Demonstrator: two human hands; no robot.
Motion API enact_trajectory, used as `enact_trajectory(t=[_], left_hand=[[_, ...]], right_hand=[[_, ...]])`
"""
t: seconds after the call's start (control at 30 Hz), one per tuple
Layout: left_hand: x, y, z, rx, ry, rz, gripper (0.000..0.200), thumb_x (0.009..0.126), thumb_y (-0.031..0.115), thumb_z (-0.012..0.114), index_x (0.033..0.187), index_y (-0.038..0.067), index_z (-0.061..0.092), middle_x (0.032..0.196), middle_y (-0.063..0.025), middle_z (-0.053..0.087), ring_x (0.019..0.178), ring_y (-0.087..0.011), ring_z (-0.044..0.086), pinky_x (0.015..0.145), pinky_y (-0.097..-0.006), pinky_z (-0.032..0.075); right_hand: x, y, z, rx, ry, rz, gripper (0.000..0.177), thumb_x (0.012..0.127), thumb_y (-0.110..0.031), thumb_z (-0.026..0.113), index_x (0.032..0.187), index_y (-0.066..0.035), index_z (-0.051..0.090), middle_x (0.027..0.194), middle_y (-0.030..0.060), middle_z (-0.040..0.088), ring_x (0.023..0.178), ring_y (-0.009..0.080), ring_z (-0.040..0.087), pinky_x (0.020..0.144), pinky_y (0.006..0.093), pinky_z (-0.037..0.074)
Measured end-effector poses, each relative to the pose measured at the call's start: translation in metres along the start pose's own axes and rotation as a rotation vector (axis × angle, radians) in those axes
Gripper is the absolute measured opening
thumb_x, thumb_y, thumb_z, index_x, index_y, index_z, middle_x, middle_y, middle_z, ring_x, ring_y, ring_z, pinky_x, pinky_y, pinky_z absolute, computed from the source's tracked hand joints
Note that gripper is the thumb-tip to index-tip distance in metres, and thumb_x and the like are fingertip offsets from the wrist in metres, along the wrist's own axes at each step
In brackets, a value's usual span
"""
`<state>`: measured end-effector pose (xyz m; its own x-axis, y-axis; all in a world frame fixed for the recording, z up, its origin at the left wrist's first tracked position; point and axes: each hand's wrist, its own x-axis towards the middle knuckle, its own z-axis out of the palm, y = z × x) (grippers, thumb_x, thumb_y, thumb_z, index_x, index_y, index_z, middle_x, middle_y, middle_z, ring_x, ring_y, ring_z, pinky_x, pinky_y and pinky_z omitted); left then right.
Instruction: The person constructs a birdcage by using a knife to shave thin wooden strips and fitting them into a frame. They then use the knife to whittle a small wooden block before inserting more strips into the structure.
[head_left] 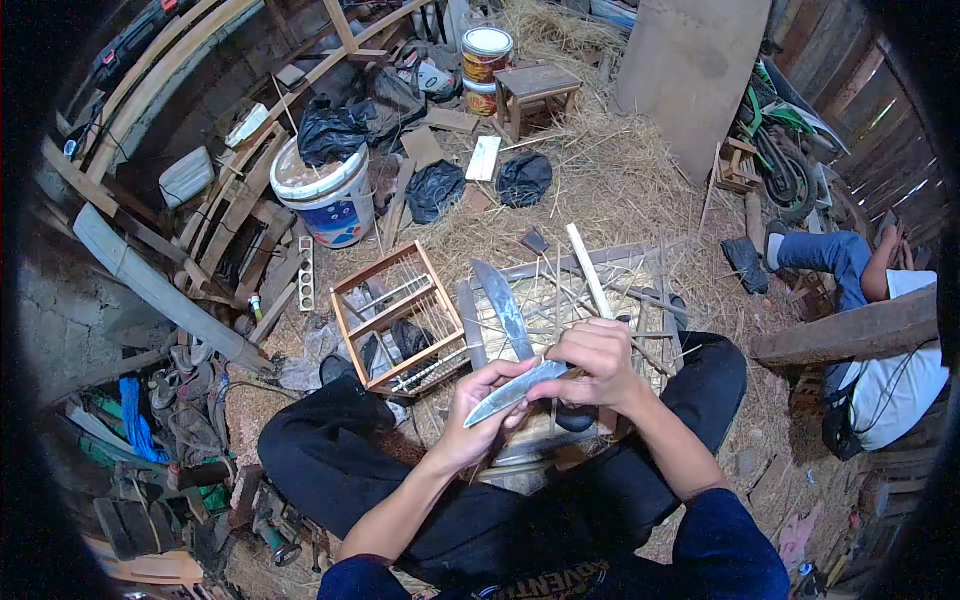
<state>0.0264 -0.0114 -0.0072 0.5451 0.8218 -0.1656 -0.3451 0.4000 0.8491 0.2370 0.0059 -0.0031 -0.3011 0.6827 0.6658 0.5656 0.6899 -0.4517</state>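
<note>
1. The person sits on the straw-covered floor [620, 180] with both hands raised over the lap, just below the middle of the view.
2. The left hand [478, 405] has its grip closed on the short blade [512, 394], with the fingers curled round the blade's tip end and the thumb lying on the flat.
3. The right hand [600, 365] has its grip shut as a fist on the other end of the same short blade, at 2 o'clock from the left hand. The handle is hidden inside the fist.
4. The short blade lies slanted between the 2 hands, with its point towards 8 o'clock.
5. A longer curved blade [502, 300] rises from behind the hands towards 11 o'clock. Which hand holds it cannot be told.
6. A pale bamboo slat [588, 268] lies at 12 o'clock from the right hand, on a mat of thin strips.
7. A wooden cage frame [395, 315] stands on the floor at 10 o'clock from the left hand, near the knee.
8. Farther off at 11 o'clock sits a white bucket [325, 195], and a paint can [487, 55] stands at 12 o'clock.
9. Another person [880, 350], in jeans and a white shirt, sits at 3 o'clock, well apart.
</note>
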Motion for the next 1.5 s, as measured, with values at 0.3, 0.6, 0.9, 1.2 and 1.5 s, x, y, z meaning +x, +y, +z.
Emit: enact_trajectory(t=[0.3, 0.6, 0.9, 1.2, 1.5], left_hand=[[-0.01, -0.007, 0.007, 0.067, -0.016, -0.053, 0.031, 0.101, 0.013, 0.058, 0.129, 0.001, 0.059, 0.077, 0.0032, 0.054, 0.063, -0.0028, 0.044, 0.053, -0.02, 0.035], [-0.003, -0.001, -0.002, 0.068, 0.077, 0.011, 0.04, 0.101, 0.014, 0.058, 0.139, 0.001, 0.054, 0.082, 0.003, 0.052, 0.068, -0.0035, 0.044, 0.058, -0.0198, 0.038], [-0.001, 0.008, -0.003, 0.196, 0.175, 0.086, 0.034, 0.1, 0.013, 0.06, 0.132, 0.001, 0.061, 0.092, -0.0012, 0.064, 0.076, -0.0025, 0.053, 0.061, -0.0177, 0.043], [0.0, 0.002, -0.001, 0.443, 0.188, 0.194, 0.032, 0.091, -0.002, 0.066, 0.123, -0.002, 0.066, 0.111, -0.0093, 0.07, 0.1, -0.0123, 0.066, 0.088, -0.025, 0.051], [-0.003, 0.002, 0.007, 0.514, 0.155, 0.252, 0.03, 0.09, 0.0, 0.068, 0.12, -0.004, 0.066, 0.112, -0.0103, 0.071, 0.1, -0.0105, 0.064, 0.089, -0.0249, 0.05]], right_hand=[[-0.004, 0.046, -0.041, -0.147, 0.302, 0.43, 0.035, 0.076, -0.034, 0.084, 0.079, -0.003, 0.069, 0.067, 0.0087, 0.065, 0.058, 0.0224, 0.064, 0.054, 0.0323, 0.047], [-0.012, 0.04, -0.037, -0.086, 0.282, 0.466, 0.035, 0.081, -0.035, 0.08, 0.082, -0.002, 0.067, 0.066, 0.0098, 0.061, 0.056, 0.0223, 0.06, 0.053, 0.0333, 0.044], [-0.01, 0.029, -0.023, -0.054, 0.255, 0.342, 0.048, 0.082, -0.049, 0.075, 0.078, -0.002, 0.065, 0.065, 0.0076, 0.062, 0.055, 0.0214, 0.061, 0.052, 0.0332, 0.045], [-0.006, -0.001, 0.008, 0.057, 0.026, 0.165, 0.04, 0.072, -0.043, 0.083, 0.075, -0.006, 0.067, 0.065, 0.0074, 0.064, 0.056, 0.0248, 0.064, 0.052, 0.0345, 0.047], [-0.009, 0.007, 0.012, 0.055, 0.036, 0.038, 0.044, 0.067, -0.047, 0.084, 0.071, -0.008, 0.065, 0.063, 0.0044, 0.063, 0.055, 0.0224, 0.062, 0.051, 0.0331, 0.044]])
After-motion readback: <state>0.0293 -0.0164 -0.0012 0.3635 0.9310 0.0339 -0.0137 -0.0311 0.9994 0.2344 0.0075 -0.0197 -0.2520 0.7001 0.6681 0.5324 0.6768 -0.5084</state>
